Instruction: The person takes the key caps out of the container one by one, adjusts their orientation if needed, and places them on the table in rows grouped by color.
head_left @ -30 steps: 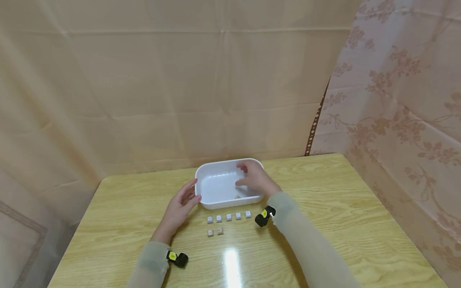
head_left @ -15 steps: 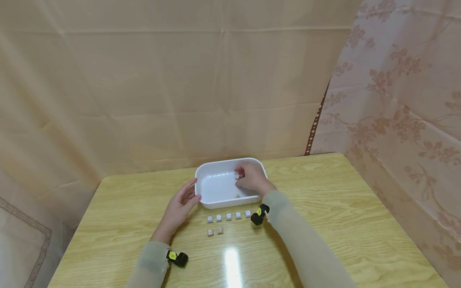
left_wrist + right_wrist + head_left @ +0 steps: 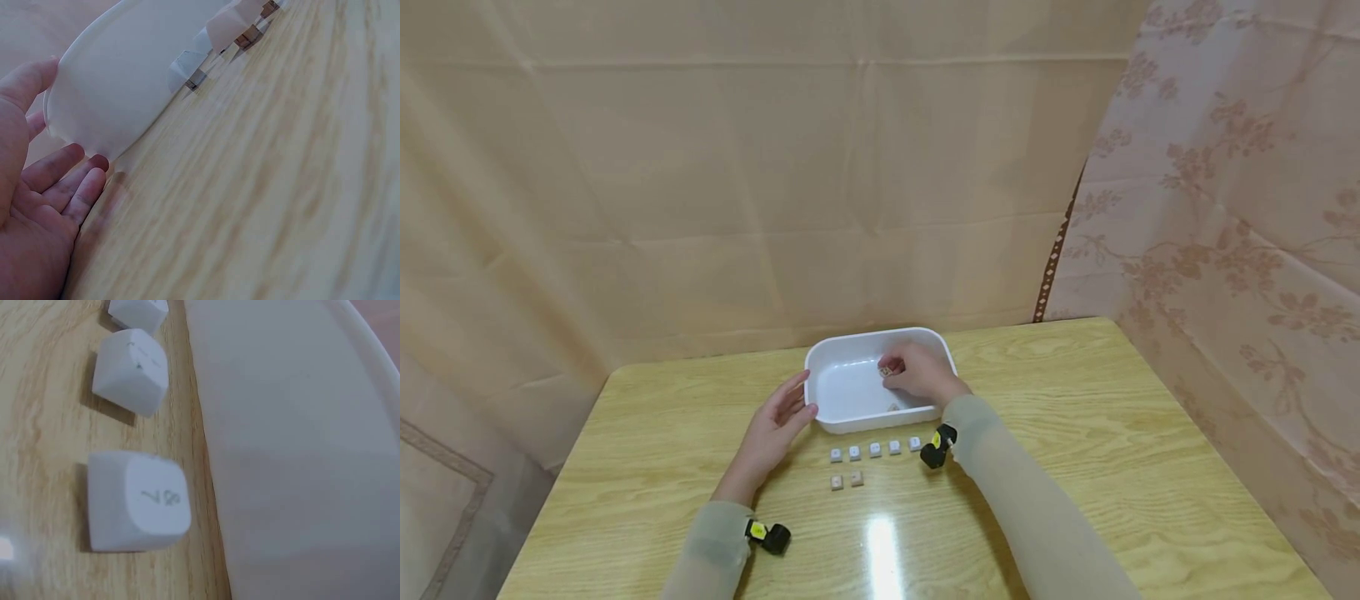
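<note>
The left hand (image 3: 775, 425), grip loose, touches the tray (image 3: 850, 393); the right hand (image 3: 919, 372) pinches a partly hidden keycap (image 3: 886, 372).

1. The held key (image 3: 886, 372) is partly covered by the right hand (image 3: 919, 372).
2. What is written on the white keys (image 3: 875, 450) is too small to be read in the head view.
3. Both sleeves (image 3: 1037, 500) are cut off by the bottom edge there.
4. The tray (image 3: 294, 456) is cut off in both wrist views.
</note>
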Demonstrator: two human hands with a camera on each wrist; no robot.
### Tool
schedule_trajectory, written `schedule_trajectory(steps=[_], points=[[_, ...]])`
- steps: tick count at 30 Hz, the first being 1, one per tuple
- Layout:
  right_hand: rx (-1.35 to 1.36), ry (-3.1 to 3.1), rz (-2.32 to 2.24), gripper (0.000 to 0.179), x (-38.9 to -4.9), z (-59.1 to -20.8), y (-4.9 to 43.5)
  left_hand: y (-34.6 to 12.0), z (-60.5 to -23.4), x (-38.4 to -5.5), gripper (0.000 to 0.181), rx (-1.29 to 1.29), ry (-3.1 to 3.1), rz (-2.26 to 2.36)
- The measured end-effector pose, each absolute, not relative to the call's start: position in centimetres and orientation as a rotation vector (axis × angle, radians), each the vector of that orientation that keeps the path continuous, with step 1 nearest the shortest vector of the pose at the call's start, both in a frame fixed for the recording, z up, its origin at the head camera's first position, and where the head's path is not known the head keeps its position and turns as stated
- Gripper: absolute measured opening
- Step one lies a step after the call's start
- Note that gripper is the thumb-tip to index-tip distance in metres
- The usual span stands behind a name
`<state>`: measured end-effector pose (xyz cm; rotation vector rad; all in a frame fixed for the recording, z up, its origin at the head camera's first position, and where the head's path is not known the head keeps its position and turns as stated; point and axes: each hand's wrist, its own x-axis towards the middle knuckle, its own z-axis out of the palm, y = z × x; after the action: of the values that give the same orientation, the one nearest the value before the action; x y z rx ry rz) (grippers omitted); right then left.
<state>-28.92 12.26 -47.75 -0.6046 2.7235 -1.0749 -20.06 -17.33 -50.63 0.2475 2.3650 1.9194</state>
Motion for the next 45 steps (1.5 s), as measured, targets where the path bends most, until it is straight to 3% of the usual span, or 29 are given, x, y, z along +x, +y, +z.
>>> schedule_trajectory(steps=[17,45], points=[[-0.591,2.730,-1.040,0.013,-29.09,-47.93,12.14,-17.48,-50.96,-20.23,0.063,0.262,2.366,1.923],[-0.489,2.711,-1.178,0.015,-28.55,-47.47,12.01,-17.62,-51.34,-20.37,0.063,0.250,2.335,1.941]])
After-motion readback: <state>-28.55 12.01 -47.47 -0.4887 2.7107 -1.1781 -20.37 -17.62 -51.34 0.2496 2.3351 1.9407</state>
